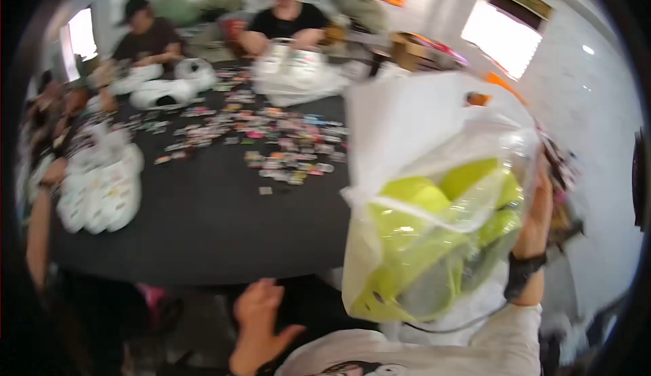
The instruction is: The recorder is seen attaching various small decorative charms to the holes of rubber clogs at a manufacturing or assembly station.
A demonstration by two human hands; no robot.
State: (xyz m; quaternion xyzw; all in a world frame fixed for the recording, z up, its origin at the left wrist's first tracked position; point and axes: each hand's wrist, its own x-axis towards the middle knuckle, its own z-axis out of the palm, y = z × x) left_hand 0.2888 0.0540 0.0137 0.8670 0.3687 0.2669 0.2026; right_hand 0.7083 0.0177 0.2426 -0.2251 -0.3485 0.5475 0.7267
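At the right, my right hand (pixel 539 196) holds up a clear plastic bag (pixel 434 118); its fingers are mostly hidden behind the bag. Through the film show several lime-green clogs (pixel 410 216), partly blurred by glare and folds. My left hand (pixel 261 322) is held low, just off the near edge of the black table (pixel 224 240). Its thumb stands away from the fingers and nothing is in it.
Small colourful flat pieces (pixel 291 145) lie scattered over the table's middle. White clogs (pixel 102 189) stand at the left beside a co-worker's arm (pixel 39 233). Two people sit across, one behind a white plastic bag (pixel 298 81), the other by white clogs (pixel 163 93). A cardboard box (pixel 409 52) stands behind.
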